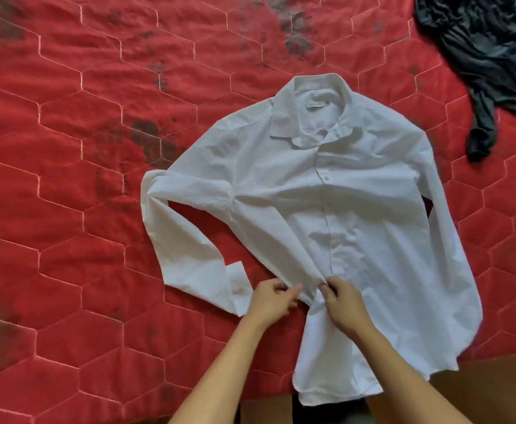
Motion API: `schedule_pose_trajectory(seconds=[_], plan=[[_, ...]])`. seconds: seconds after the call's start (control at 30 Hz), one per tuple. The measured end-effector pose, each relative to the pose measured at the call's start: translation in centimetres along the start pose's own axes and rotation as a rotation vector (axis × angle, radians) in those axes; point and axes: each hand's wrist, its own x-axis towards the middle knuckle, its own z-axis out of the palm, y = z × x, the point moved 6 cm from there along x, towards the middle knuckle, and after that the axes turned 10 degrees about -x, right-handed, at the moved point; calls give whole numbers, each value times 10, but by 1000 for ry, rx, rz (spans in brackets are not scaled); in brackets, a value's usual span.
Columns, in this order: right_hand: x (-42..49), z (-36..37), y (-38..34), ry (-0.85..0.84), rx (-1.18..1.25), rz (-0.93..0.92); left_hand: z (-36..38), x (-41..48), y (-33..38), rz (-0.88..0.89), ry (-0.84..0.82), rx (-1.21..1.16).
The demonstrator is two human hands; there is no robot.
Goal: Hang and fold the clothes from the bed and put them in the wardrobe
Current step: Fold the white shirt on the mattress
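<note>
Red quilted bed (pixel 66 179) carries a white shirt (pixel 357 224) lying face up, collar away from the person, with a dark garment (pixel 489 56) crumpled at the far right. Left hand (pixel 270 302) and right hand (pixel 344 304) sit close together, each pinching the shirt's bunched left side near the hem with curled fingers.

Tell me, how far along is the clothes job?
Early. The white shirt is laid flat on the red quilt. The left hand and right hand pinch its front. The dark garment lies crumpled. No wardrobe shows.
</note>
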Motion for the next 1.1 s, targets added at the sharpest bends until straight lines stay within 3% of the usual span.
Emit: schedule_pose_trajectory(seconds=[0.17,0.4,0.47,0.57,0.63,0.67,0.77,0.83,0.97,1.1], plan=[[-3,-9,3,37,48,-25,12,8,-11,64,139,-110],[-16,-1,-12,-49,62,-33,-80,-74,-5,273,434,94],[-20,5,-16,-68,41,-39,-97,-82,-10,121,271,56],[-23,28,-17,-184,-24,-29,-100,-102,-33,-194,-146,161],[-26,41,-19,-180,-100,-39,-101,-107,-48,-294,-244,216],[-28,42,-24,-121,-121,-56,-109,-102,-50,-286,-159,216],[-37,37,-57,70,-41,-147,-151,-80,-31,-93,427,56],[-42,37,-90,111,33,-246,-170,-74,-9,32,705,-49],[-48,56,-153,-2,-9,-457,-176,-64,28,178,832,-113],[-53,71,-194,-106,9,-484,-199,-85,56,321,836,-302]])
